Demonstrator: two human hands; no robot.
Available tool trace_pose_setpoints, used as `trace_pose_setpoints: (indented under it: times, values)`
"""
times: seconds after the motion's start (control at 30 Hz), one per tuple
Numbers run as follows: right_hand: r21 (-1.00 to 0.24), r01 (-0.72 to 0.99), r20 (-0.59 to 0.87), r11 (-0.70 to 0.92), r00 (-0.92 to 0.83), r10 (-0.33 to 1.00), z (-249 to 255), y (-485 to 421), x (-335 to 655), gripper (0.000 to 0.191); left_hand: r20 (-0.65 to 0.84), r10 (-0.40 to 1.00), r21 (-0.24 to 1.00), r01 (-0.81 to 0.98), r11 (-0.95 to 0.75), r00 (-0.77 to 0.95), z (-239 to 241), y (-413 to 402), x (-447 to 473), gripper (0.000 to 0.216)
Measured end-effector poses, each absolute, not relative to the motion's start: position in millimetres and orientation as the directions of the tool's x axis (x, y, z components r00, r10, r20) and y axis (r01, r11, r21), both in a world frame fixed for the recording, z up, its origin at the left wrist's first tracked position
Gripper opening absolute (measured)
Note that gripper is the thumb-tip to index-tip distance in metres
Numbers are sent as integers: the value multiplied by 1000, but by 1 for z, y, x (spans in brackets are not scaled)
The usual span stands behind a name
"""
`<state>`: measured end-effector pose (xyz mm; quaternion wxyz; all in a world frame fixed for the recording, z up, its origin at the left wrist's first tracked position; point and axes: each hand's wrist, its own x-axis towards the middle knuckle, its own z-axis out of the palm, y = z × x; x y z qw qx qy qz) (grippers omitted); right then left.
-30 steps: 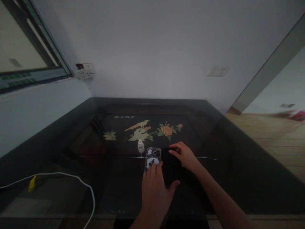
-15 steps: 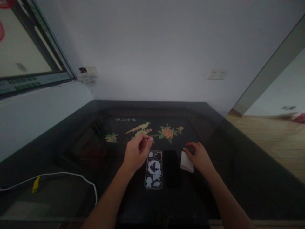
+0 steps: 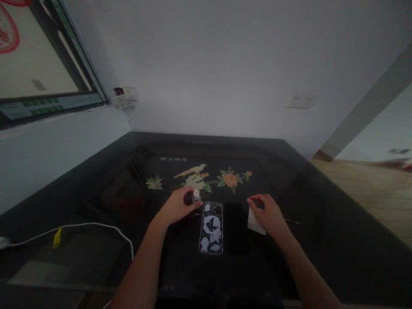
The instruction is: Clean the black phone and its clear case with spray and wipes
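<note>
My left hand (image 3: 179,207) is curled around a small clear bottle with a white cap (image 3: 196,197), which stands on the dark glass table (image 3: 322,223). My right hand (image 3: 268,213) pinches a folded white cloth (image 3: 254,223) at the right of a black phone (image 3: 236,227) lying flat. Between the two hands, left of the phone, lies a clear phone case with white cartoon shapes (image 3: 211,227).
The tabletop shows an inlaid bird and flowers (image 3: 206,178) beyond the hands. A white cable (image 3: 96,227) with a yellow tag loops over the left part of the table. Wall sockets (image 3: 125,96) sit at the back left corner, wooden floor at the right.
My left hand left the phone and case, went up left and closed on the small bottle. My right hand left the phone's top and took up the white cloth.
</note>
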<state>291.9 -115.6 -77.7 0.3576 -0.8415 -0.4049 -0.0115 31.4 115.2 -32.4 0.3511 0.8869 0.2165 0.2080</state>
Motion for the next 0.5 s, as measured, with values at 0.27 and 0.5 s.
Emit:
trace_pose_setpoints:
  times: [0.27, 0.5]
  values:
    - [-614, 719, 424, -325, 648, 633, -53, -119, 291, 28, 234, 609, 781, 226, -582, 758, -32, 107, 42, 28]
    - [-749, 663, 410, -8, 473, 779, 12, -87, 224, 23, 452, 488, 715, 24, -699, 747, -21, 63, 60, 31]
